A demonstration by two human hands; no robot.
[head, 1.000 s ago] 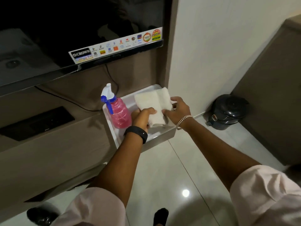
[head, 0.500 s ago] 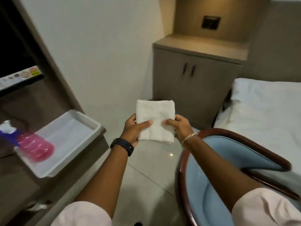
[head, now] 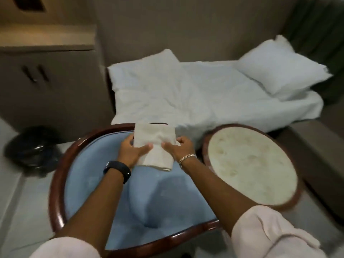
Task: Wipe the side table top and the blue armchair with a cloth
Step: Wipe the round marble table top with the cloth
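A folded white cloth [head: 156, 144] hangs in the air above the blue armchair [head: 93, 183]. My left hand [head: 131, 151] grips its left edge and my right hand [head: 179, 148] grips its right edge. The armchair has a dark red wooden rim and a light blue seat, and it fills the lower middle of the view under my arms. Just right of the chair stands the round side table [head: 249, 168], with a pale mottled top inside a dark wooden rim. Nothing lies on the table top.
A bed [head: 204, 94] with white sheets and two pillows lies behind the chair and table. A brown cabinet [head: 46, 81] stands at the left, with a black bin [head: 31, 148] on the floor below it. Pale tiled floor runs along the left.
The view has swung right from the tray and spray bottle to the armchair and side table. Both hands lifted the cloth from the tray and carried it over the chair.
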